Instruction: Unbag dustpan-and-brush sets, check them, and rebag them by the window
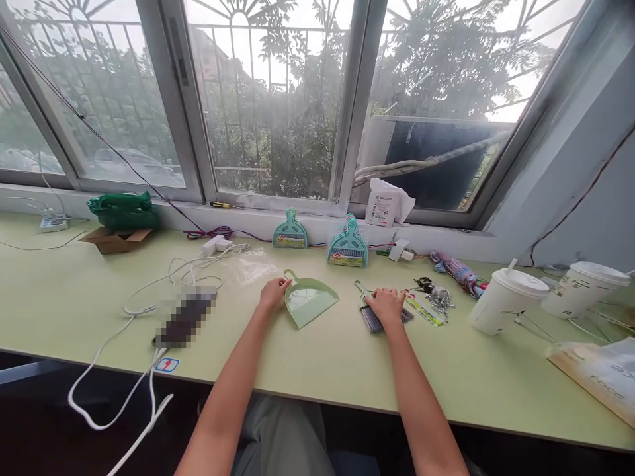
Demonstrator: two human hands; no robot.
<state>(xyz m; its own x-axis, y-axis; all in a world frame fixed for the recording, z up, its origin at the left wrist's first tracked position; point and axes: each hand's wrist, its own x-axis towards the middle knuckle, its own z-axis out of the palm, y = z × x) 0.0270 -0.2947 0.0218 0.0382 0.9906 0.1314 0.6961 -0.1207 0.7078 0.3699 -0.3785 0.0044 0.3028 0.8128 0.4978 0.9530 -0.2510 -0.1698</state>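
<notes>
My left hand (274, 292) is at the left edge of a small light-green dustpan (312, 304), its thumb and fingers closed near the base of the looped handle. The dustpan lies on the table with its wide edge toward the lower right. To the right, my right hand (388, 307) is closed over a small hand brush (370, 320) with dark grey bristles. The brush's green handle points to the upper left, and my fingers hide its middle. Beside that hand lies a yellow-green label card (424, 308).
Packaged dustpan sets (347, 244) stand by the sill, with another set (290, 230) to their left. Keys (435, 295), a white lidded cup (507, 301) and a tissue pack (602, 377) are on the right. White cables (131, 317) and a blurred-out phone (186, 318) lie left.
</notes>
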